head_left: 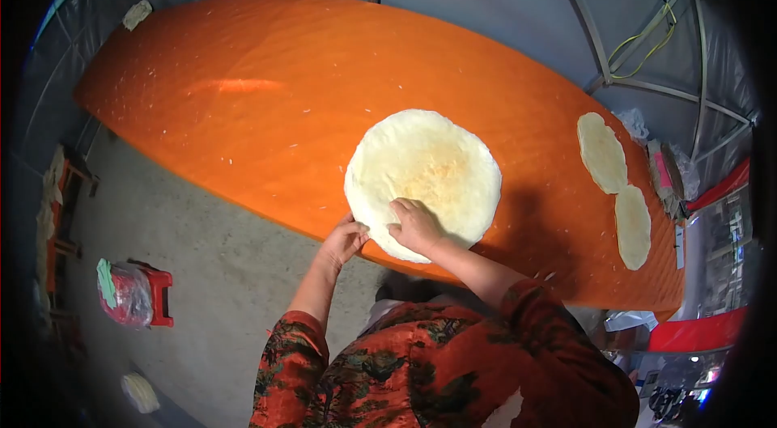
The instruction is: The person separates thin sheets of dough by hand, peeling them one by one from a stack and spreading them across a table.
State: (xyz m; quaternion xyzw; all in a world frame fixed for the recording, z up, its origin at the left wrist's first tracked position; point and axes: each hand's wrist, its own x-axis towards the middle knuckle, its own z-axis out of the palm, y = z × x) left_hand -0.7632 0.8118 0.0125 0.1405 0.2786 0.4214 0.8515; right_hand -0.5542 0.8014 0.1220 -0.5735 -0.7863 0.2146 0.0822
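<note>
A large round flatbread (pixel 453 149), pale with a browned patch near its middle, lies at the near edge of the orange-covered table (pixel 267 129). My left hand (pixel 345 240) is closed on its lower left rim, the thumb near the top side and some fingers hidden. On the bread's upper face, near its front, rests my right hand (pixel 416 226). Its fingers are bent, with the thumb apart from them, and I see nothing held between them.
Two flatbreads (pixel 602 151) lie end to end at the table's right side, near plastic bags (pixel 633 124). A pale lump (pixel 137 14) sits at the far left corner. On the floor, a red stool (pixel 161 297) stands beside a plastic-wrapped bundle (pixel 128 295). Metal frame bars (pixel 579 7) line the back.
</note>
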